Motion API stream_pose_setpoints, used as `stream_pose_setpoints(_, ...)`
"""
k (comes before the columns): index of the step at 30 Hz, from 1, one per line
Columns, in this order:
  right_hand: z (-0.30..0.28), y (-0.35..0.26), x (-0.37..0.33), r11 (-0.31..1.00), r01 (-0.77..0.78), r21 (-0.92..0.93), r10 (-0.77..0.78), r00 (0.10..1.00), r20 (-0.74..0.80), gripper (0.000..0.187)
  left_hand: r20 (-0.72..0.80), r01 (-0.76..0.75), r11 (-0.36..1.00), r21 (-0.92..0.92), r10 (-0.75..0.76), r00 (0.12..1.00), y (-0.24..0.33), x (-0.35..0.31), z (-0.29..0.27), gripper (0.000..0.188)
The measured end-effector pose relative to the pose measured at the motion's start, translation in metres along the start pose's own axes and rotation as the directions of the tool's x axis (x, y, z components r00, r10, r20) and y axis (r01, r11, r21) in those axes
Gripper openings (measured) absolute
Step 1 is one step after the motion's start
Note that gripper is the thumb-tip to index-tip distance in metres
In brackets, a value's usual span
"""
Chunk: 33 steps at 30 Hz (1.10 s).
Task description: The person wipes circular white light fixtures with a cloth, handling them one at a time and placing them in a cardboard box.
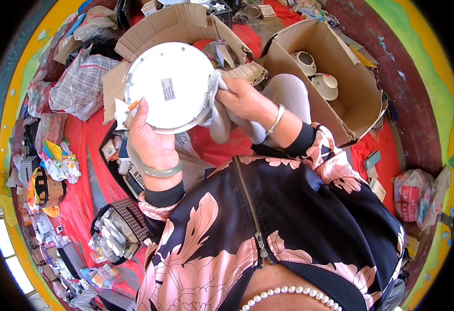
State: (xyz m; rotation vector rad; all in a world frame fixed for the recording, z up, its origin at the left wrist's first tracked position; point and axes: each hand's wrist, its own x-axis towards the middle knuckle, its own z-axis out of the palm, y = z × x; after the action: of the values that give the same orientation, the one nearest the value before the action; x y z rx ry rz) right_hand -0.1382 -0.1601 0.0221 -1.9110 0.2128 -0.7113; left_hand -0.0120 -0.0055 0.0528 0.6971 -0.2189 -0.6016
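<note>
A round white panel light (190, 67) with a metal rim, small screws and a printed label on its back is held up in front of me. My left hand (151, 142) grips its lower left edge, the thumb lying on the back face. Beside that thumb an orange connector (133, 105) and a bit of white material show. My right hand (245, 98) is closed on a grey cloth (215, 88), pressing it against the light's right edge. The cloth hangs down below the rim.
An open cardboard box (164, 23) stands behind the light. Another box (359, 93) at the right holds white round fixtures (325, 86). A checked bag (83, 83) lies at the left. A dark basket of packaged items (114, 233) sits on the red floor covering (80, 202).
</note>
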Motion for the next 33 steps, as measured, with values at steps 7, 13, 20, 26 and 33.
stream_pose_setpoints(7,0.020,0.005,-0.004,0.991,-0.008,-0.134,-0.043,0.928,-0.370,0.016,-0.052,0.044,0.998,-0.043,-0.046,0.998,-0.008,-0.003,0.004,0.048)
stream_pose_setpoints(13,0.020,0.000,-0.005,0.995,-0.087,0.045,0.098,0.889,-0.448,0.021,-0.085,0.015,1.000,0.022,-0.013,0.996,-0.010,-0.006,0.009,0.043)
stream_pose_setpoints(20,-0.028,0.017,0.005,0.682,-0.147,0.717,0.554,0.744,-0.374,0.020,-0.150,-0.033,0.999,-0.040,0.027,0.988,0.015,0.010,-0.023,0.044)
stream_pose_setpoints(26,-0.017,0.012,-0.017,0.720,-0.312,0.620,0.451,0.889,-0.076,0.019,-0.140,-0.060,0.998,-0.025,0.056,0.989,0.018,0.012,-0.017,0.044)
stream_pose_setpoints(33,0.036,-0.023,-0.014,0.762,-0.211,0.612,0.258,0.966,0.012,0.026,-0.095,-0.072,0.997,0.018,0.074,0.993,0.000,-0.002,0.012,0.043)
